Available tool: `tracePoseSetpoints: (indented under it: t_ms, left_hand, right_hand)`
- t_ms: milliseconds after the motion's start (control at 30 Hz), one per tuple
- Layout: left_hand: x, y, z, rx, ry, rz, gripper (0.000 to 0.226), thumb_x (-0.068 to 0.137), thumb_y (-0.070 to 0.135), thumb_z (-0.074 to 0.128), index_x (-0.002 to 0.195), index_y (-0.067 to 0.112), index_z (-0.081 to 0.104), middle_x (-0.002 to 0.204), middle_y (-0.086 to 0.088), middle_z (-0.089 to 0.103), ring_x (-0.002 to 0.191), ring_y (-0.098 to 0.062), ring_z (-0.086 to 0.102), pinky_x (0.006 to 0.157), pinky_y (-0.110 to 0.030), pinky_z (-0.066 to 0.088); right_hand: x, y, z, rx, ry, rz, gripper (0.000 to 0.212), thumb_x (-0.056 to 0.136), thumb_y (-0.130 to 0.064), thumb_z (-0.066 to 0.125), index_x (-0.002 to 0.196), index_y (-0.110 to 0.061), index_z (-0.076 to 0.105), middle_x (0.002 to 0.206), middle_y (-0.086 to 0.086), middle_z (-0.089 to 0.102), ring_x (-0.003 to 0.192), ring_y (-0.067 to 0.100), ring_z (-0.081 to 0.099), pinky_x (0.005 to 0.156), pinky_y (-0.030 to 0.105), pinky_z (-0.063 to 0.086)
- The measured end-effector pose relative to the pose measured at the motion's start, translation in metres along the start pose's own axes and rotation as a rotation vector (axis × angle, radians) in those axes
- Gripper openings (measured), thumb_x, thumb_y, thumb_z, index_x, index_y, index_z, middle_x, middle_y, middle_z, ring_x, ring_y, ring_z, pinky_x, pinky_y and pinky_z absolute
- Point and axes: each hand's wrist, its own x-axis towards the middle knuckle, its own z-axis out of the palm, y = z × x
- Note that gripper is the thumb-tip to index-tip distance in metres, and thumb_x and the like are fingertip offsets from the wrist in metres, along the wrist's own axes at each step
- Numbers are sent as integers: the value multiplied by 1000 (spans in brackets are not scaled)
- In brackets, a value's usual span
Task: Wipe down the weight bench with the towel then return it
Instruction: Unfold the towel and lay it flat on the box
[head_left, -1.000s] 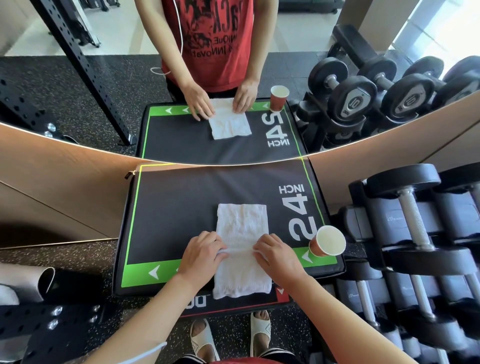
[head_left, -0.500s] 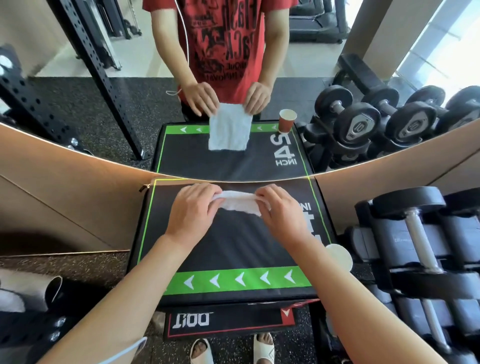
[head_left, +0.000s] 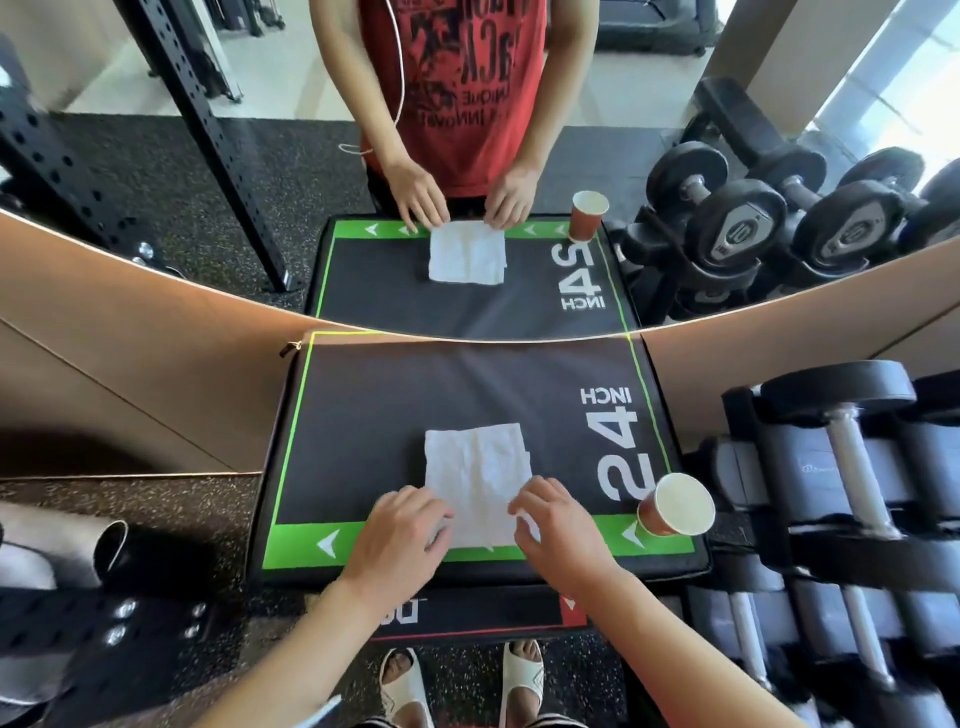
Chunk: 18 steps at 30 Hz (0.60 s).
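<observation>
A black padded bench (head_left: 363, 415) with green edging sits against a mirror. The left hand (head_left: 400, 540) rests on the near left corner of the folded white towel (head_left: 475, 478), fingers loosely curled onto the cloth. The right hand (head_left: 558, 530) touches the near right corner likewise. A paper cup (head_left: 675, 505) stands at the bench's right corner, dumbbells (head_left: 852, 452) beyond.

Your white folded towel (head_left: 477, 480) lay flat near the front edge of the worktop (head_left: 363, 415), a black pad bordered green.
</observation>
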Motion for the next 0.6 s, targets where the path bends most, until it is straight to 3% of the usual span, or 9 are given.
tracePoseSetpoints:
  t_ms: [167, 300, 400, 600]
  left_hand:
    - [30, -4, -3, 34, -93, -48, 30, 78, 23, 81, 106, 24, 71, 107, 12, 61, 96, -15, 59, 79, -33, 52]
    - [23, -1, 2, 47, -179, -71, 23, 81, 27, 81, 101, 27, 70, 105, 15, 58, 94, -14, 58, 75, -31, 51]
    - [14, -5, 5, 23, -139, -190, 23, 84, 30, 80, 105, 26, 71, 107, 14, 58, 94, -15, 57, 73, -30, 50]
    - [2, -1, 5, -50, -156, -180, 20, 88, 29, 78, 106, 25, 72, 108, 15, 55, 92, -14, 60, 71, -30, 54]
  right_hand:
    - [41, -4, -5, -7, 15, 283, 26, 96, -27, 62, 119, -15, 62, 116, -2, 57, 105, 20, 58, 83, 35, 51]
    - [37, -3, 0, 2, -48, 381, 26, 96, -26, 62, 119, -15, 57, 117, 0, 56, 96, 24, 62, 80, 37, 50]
    - [24, -1, 7, 32, -31, 436, 26, 97, -27, 62, 119, -15, 54, 116, -1, 55, 93, 24, 61, 74, 34, 43]
    - [12, -4, 10, 45, 6, 395, 30, 98, -19, 57, 128, -18, 55, 121, -5, 57, 95, 18, 63, 73, 32, 48]
